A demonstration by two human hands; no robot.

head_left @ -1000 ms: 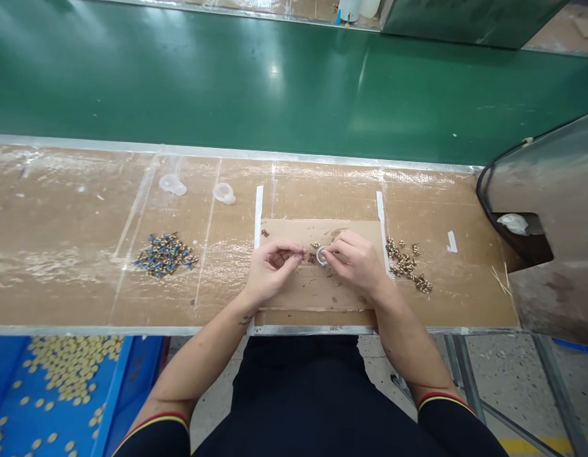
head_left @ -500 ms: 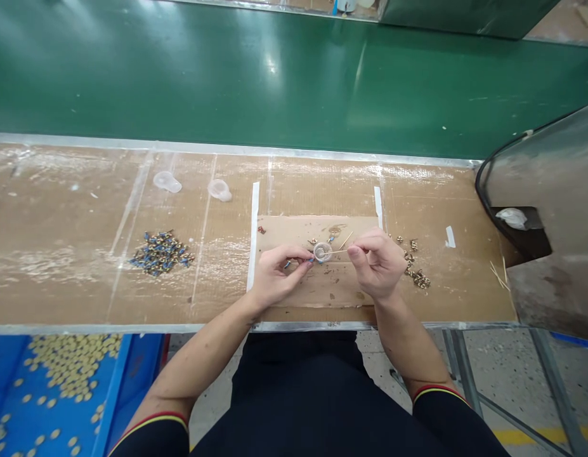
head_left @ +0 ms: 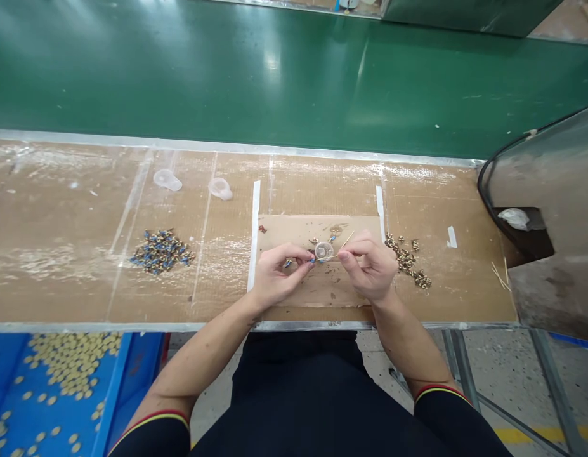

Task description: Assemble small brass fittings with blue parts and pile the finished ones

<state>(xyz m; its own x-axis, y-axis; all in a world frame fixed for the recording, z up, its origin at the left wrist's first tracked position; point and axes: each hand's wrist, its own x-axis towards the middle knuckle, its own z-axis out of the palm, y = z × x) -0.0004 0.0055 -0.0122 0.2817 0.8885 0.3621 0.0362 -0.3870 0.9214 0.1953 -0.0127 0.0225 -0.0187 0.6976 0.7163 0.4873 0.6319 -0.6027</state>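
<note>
just left of the clear round cup (head_left: 324, 247), the left hand (head_left: 280, 273) pinches a small blue piece (head_left: 313, 259), toward which points the thin stick (head_left: 328, 258), lying crosswise, that the right hand (head_left: 371, 268) holds between closed fingertips

Reflected light (head_left: 272, 60) streaks a green surface (head_left: 294, 95) past the worktop (head_left: 60, 285)'s far edge; metal housing (head_left: 564, 178) borders the right edge; speckled floor (head_left: 505, 362) shows below.

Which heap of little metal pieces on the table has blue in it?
The heap of blue-and-brass metal pieces on the left; the brass-coloured heap on the right shows no blue.
</note>
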